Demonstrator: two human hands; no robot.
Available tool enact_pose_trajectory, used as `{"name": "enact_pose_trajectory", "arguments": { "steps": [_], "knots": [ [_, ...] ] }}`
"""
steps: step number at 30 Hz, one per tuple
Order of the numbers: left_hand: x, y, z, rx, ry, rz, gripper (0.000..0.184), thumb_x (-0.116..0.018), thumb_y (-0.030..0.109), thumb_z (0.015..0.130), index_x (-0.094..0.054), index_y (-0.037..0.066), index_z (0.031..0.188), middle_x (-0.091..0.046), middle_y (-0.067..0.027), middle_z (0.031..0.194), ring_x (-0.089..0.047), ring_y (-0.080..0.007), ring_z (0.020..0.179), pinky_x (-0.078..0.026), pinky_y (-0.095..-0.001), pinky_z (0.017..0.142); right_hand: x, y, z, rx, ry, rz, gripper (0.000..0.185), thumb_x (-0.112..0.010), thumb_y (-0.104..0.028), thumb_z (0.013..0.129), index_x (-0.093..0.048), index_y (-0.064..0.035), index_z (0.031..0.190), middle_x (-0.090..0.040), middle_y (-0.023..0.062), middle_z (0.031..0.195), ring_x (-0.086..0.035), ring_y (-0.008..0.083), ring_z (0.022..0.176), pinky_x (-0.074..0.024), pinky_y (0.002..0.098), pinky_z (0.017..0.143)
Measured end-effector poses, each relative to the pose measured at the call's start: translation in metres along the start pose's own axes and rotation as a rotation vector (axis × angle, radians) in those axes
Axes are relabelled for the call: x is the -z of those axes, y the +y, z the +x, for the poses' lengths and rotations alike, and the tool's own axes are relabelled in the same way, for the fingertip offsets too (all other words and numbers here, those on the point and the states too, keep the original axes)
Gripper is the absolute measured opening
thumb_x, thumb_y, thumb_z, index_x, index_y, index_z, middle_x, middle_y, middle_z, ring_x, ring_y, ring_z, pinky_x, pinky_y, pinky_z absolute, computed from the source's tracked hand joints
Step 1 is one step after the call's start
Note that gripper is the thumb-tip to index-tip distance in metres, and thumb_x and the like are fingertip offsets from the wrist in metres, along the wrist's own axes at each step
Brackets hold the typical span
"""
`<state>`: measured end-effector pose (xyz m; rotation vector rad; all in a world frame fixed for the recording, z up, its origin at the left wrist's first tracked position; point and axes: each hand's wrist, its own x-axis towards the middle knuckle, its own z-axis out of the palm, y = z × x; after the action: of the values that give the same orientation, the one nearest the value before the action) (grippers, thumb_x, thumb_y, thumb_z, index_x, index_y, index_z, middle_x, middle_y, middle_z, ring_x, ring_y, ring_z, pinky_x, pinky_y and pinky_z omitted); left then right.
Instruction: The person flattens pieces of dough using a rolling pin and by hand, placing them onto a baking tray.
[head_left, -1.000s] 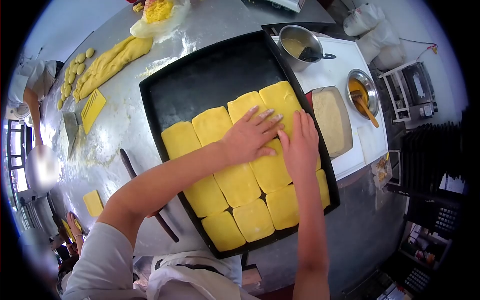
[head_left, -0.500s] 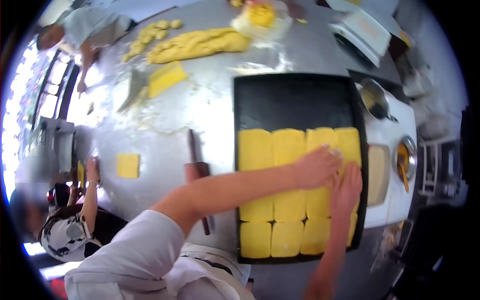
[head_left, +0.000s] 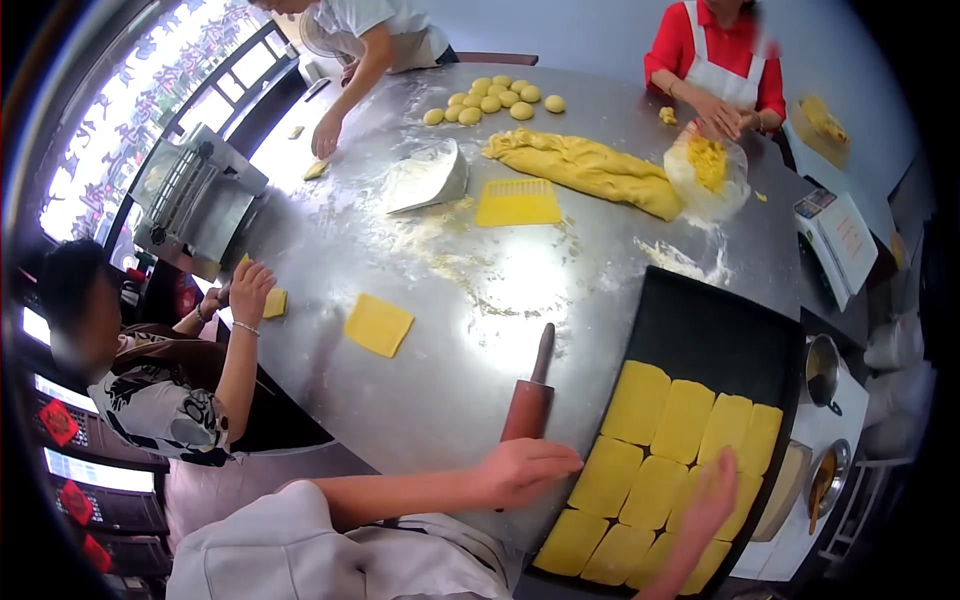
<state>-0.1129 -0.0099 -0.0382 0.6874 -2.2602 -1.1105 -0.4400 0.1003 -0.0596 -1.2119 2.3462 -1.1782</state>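
Note:
My left hand is off the tray's left side, close to the near end of a rolling pin. Its fingers stretch out loosely and hold nothing I can see. My right hand, slightly blurred, hovers over or touches the yellow dough sheets, fingers extended; contact is hard to tell. These flat rectangles lie in rows in a black baking tray, filling its nearer part. The tray's far part shows bare black metal. Another square dough sheet lies on the steel table to the left.
A long dough roll, dough balls, a yellow scraper and a bag of yellow filling lie farther back. A dough-rolling machine stands left. Three co-workers surround the table. Right are a scale and metal bowl.
My view has swung left and up, showing more of the table. My hands, formerly together over the dough sheets, have separated; the left has left the tray, the right stays over it.

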Motion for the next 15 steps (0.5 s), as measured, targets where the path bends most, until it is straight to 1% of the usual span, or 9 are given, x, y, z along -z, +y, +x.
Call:
{"name": "enact_pose_trajectory", "arguments": {
  "steps": [2,4,5,7,9,10,11,13,15],
  "knots": [
    [0.02,-0.008,-0.024,0.087,0.095,-0.01,0.032,-0.067,0.003,0.099,-0.07,0.004,0.131,-0.07,-0.0157,0.129,-0.069,-0.0355,0.117,-0.056,-0.0418,0.099,-0.026,-0.067,-0.02,-0.078,-0.28,0.112,0.048,-0.07,-0.008,0.099,-0.058,0.0005,0.145,-0.068,0.0212,0.135,-0.069,0.032,0.116,-0.0539,0.0427,0.101],
    [0.044,-0.016,-0.044,0.241,0.164,-0.097,0.032,-0.068,0.004,0.1,-0.07,0.005,0.132,-0.071,-0.0153,0.127,-0.069,-0.0349,0.116,-0.056,-0.0409,0.099,-0.059,-0.125,-0.049,-0.002,-0.405,0.063,0.06,-0.079,-0.013,0.093,-0.056,-0.0002,0.148,-0.07,0.02,0.13,-0.071,0.0316,0.105,-0.0561,0.0415,0.095],
    [0.057,-0.02,-0.057,0.329,0.199,-0.14,0.031,-0.068,0.004,0.1,-0.07,0.005,0.132,-0.071,-0.0152,0.127,-0.07,-0.0345,0.116,-0.056,-0.0405,0.099,-0.075,-0.145,-0.06,-0.014,-0.465,0.073,0.067,-0.081,-0.014,0.091,-0.053,-0.0007,0.15,-0.068,0.0208,0.133,-0.07,0.0332,0.108,-0.0555,0.0421,0.097],
    [0.072,-0.057,-0.094,0.368,0.281,0.022,0.031,-0.066,0.003,0.102,-0.07,0.006,0.132,-0.072,-0.015,0.127,-0.07,-0.0316,0.116,-0.056,-0.0391,0.099,-0.104,-0.168,-0.087,-0.055,-0.605,0.083,0.079,-0.086,-0.018,0.087,-0.048,-0.0017,0.155,-0.065,0.0225,0.138,-0.068,0.0364,0.115,-0.0543,0.0435,0.099],
    [0.099,-0.088,-0.124,0.444,0.446,0.073,0.03,-0.065,0.004,0.101,-0.069,0.004,0.131,-0.071,-0.0165,0.128,-0.069,-0.0328,0.118,-0.055,-0.0404,0.101,-0.133,-0.169,-0.11,0.139,-0.582,-0.163,0.095,-0.087,-0.02,0.084,-0.035,-0.0034,0.162,-0.058,0.0241,0.147,-0.062,0.0421,0.127,-0.0515,0.0473,0.104],
    [0.114,-0.103,-0.137,0.484,0.539,0.098,0.031,-0.065,0.005,0.1,-0.068,0.003,0.131,-0.071,-0.0179,0.129,-0.068,-0.0347,0.119,-0.054,-0.0419,0.102,-0.144,-0.176,-0.118,0.12,-0.595,-0.234,0.098,-0.084,-0.019,0.087,-0.027,-0.0042,0.165,-0.052,0.0247,0.153,-0.056,0.0445,0.135,-0.0487,0.0504,0.107],
    [0.128,-0.118,-0.149,0.532,0.652,0.123,0.034,-0.066,0.005,0.098,-0.067,0.003,0.132,-0.069,-0.0206,0.131,-0.066,-0.0394,0.121,-0.053,-0.0449,0.104,-0.156,-0.173,-0.125,0.084,-0.562,-0.233,0.096,-0.082,-0.018,0.089,-0.026,-0.0047,0.166,-0.053,0.0252,0.152,-0.056,0.0448,0.134,-0.049,0.0502,0.107],
    [0.164,-0.15,-0.165,0.623,0.812,0.293,0.04,-0.066,0.007,0.097,-0.063,0.0,0.137,-0.068,-0.0215,0.132,-0.064,-0.0399,0.124,-0.05,-0.0457,0.107,-0.173,-0.162,-0.132,0.011,-0.489,-0.233,0.093,-0.078,-0.016,0.092,-0.024,-0.0056,0.167,-0.054,0.026,0.15,-0.057,0.0452,0.133,-0.0496,0.0497,0.106],
    [0.199,-0.187,-0.173,0.579,0.919,0.461,0.043,-0.067,0.009,0.096,-0.062,-0.003,0.137,-0.066,-0.0235,0.13,-0.062,-0.0408,0.123,-0.049,-0.0459,0.107,-0.172,-0.161,-0.133,0.023,-0.435,-0.183,0.083,-0.071,-0.008,0.095,-0.028,-0.0074,0.167,-0.056,0.0269,0.144,-0.06,0.0479,0.125,-0.0508,0.0498,0.102]
  ]
}}
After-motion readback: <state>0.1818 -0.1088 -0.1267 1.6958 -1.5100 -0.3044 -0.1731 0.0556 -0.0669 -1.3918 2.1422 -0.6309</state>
